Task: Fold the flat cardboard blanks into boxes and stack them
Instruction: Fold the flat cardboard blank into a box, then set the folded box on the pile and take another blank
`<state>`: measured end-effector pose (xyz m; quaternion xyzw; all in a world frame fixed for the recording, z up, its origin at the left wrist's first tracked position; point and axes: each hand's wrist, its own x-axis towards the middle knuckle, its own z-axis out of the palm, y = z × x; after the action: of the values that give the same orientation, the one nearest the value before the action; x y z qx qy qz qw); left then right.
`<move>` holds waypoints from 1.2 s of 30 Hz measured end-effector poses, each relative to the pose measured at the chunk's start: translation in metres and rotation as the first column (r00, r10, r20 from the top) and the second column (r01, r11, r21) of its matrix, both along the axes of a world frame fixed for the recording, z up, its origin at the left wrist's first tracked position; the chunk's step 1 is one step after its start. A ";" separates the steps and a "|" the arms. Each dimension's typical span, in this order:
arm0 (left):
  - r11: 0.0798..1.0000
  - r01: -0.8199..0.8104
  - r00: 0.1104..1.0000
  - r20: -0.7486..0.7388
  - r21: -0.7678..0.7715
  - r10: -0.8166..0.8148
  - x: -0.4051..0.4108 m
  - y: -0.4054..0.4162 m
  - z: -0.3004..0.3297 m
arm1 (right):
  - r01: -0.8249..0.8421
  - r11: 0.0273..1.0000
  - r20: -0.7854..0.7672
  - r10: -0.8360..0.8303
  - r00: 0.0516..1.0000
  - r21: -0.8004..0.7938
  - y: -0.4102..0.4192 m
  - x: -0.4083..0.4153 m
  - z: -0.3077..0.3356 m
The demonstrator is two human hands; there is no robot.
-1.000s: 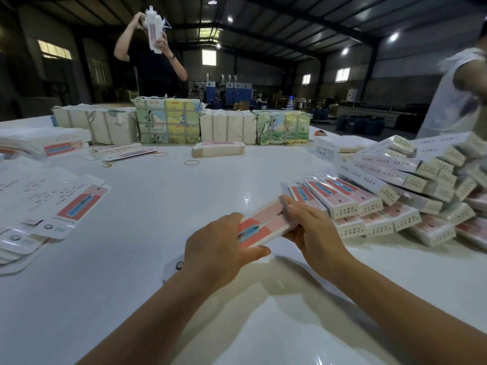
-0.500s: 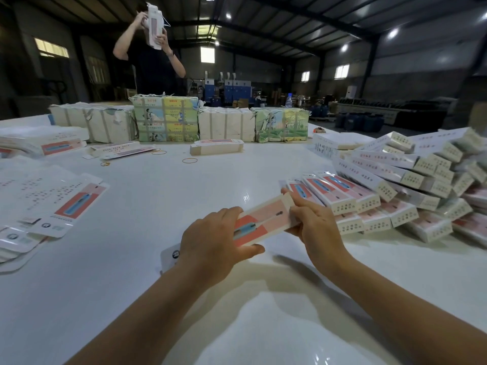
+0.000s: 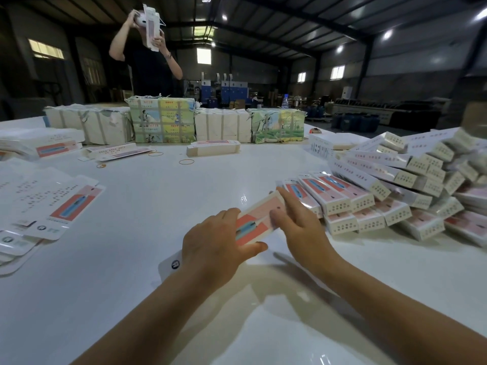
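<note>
Now, hands: your left hand [image 3: 216,243] grips the near end of the carton [image 3: 259,219], thumb curled under its front edge, fingers over the top.
Right hand: your right hand [image 3: 303,227] lies on the far end, fingers [image 3: 286,197] stretched along the panel, pressing rather than clenching; whether the thumb hooks the edge, I can't quite tell.
Carton: it's lifted just above the table [image 3: 131,259], between both sets of fingers, not yet on the stack.
Long axis: it runs from your left fingertips up and away to the right, pointing at the stacked boxes [image 3: 369,198].
Loose flap: a white tab [image 3: 171,264] pokes out below your left knuckles, seemingly untucked.
Nearer hand: the right sits closest to the stack, just beside its front row.
Blanks: flat blanks [image 3: 52,204] lie well off past your left fingers.
</note>
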<state>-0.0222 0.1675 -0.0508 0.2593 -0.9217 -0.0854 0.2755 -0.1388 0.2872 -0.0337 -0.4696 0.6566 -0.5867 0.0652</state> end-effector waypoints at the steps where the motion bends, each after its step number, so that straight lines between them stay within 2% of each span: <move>1: 1.000 -0.001 1.000 0.000 0.022 0.001 0.000 -0.002 0.001 | -0.057 0.998 0.112 0.057 0.992 -0.011 0.000 -0.002 0.002; 2: 0.999 0.002 1.000 -0.006 0.044 -0.002 0.001 -0.004 0.002 | -0.091 0.995 0.197 0.095 0.976 -0.031 -0.001 -0.003 0.002; 4: 0.998 0.017 1.000 -0.017 0.065 -0.016 0.002 -0.006 0.002 | -0.111 0.994 0.226 0.112 0.968 -0.018 -0.001 -0.004 0.000; 8: 0.999 0.035 0.999 0.000 0.020 -0.035 0.007 -0.011 0.004 | -0.114 0.987 0.045 0.110 0.993 0.111 0.000 0.001 -0.005; 11: 0.998 0.061 0.997 0.046 -0.016 -0.060 0.012 -0.021 0.010 | -0.139 0.978 -0.067 0.151 0.986 0.154 0.001 -0.001 -0.006; 13: 0.998 0.062 0.995 0.080 -0.033 -0.059 0.015 -0.026 0.014 | -0.102 0.984 -0.219 0.132 0.967 0.146 0.002 -0.004 -0.005; 14: 0.996 0.068 0.993 0.103 -0.048 -0.063 0.015 -0.028 0.016 | -0.067 0.985 -0.333 0.118 0.936 0.161 0.003 -0.007 -0.004; 17: 0.994 0.105 0.979 0.176 -0.021 -0.100 0.016 -0.028 0.017 | 0.022 0.959 -0.625 0.167 0.763 0.282 0.007 -0.014 -0.003; 20: 0.993 0.120 0.976 0.185 -0.015 -0.116 0.016 -0.028 0.014 | 0.112 0.944 -0.731 0.161 0.663 0.309 0.007 -0.017 -0.006; 22: 0.978 0.102 0.994 0.067 -0.182 -0.091 0.014 -0.029 0.011 | 0.179 0.954 -0.774 0.078 0.628 0.242 0.008 -0.024 -0.004; 24: 0.944 0.040 0.990 -0.117 -0.328 -0.082 0.011 -0.031 0.008 | 0.280 0.953 -0.774 -0.090 0.627 0.116 0.011 -0.042 0.012; 25: 0.941 0.008 0.979 -0.189 -0.337 -0.076 0.009 -0.033 0.006 | 0.332 0.942 -0.751 -0.189 0.633 0.043 0.013 -0.056 0.026; 27: 0.970 0.001 0.971 -0.230 -0.242 -0.058 0.004 -0.032 -0.003 | 0.424 0.901 -0.670 -0.368 0.645 -0.086 0.021 -0.094 0.064; 29: 0.988 0.043 0.966 -0.245 -0.151 -0.079 -0.001 -0.029 -0.014 | 0.549 0.819 -0.532 -0.545 0.648 -0.169 0.034 -0.141 0.106; 32: 0.993 0.103 0.984 -0.141 -0.054 -0.110 -0.012 -0.029 -0.025 | 0.758 0.634 -0.342 -0.753 0.562 -0.149 0.058 -0.215 0.154; 36: 0.974 0.064 0.993 -0.079 -0.216 -0.082 -0.021 -0.029 -0.024 | 0.909 0.414 -0.259 -0.874 0.411 0.047 0.085 -0.295 0.165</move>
<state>-0.0437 0.1381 -0.0750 0.1902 -0.9215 -0.0075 0.3385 -0.4339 0.3725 0.1310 -0.0929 0.8582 -0.4200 -0.2803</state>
